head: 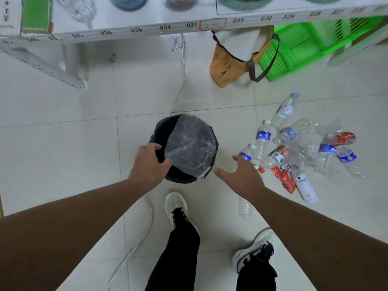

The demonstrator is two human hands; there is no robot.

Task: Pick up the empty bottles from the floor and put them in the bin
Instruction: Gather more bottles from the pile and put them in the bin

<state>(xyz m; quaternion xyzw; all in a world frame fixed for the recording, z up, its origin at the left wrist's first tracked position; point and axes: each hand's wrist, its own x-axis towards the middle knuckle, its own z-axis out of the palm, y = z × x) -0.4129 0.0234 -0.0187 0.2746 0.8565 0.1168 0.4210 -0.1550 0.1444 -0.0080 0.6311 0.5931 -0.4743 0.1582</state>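
A black round bin point(161, 131) stands on the tiled floor in the middle, with a clear plastic liner point(191, 143) draped over most of its mouth. My left hand point(151, 162) grips the bin's near-left rim. My right hand point(241, 175) hovers open, fingers spread, just right of the bin and holds nothing. A pile of several empty plastic bottles point(298, 148) lies on the floor to the right, some with blue labels, some with red. One clear bottle point(244, 206) lies apart, under my right forearm.
A white numbered shelf point(147, 28) runs across the top. A tan bag point(233, 61) and a green crate point(304, 47) sit at the back right. A white cable point(180, 85) runs down the floor past the bin. My two feet stand below.
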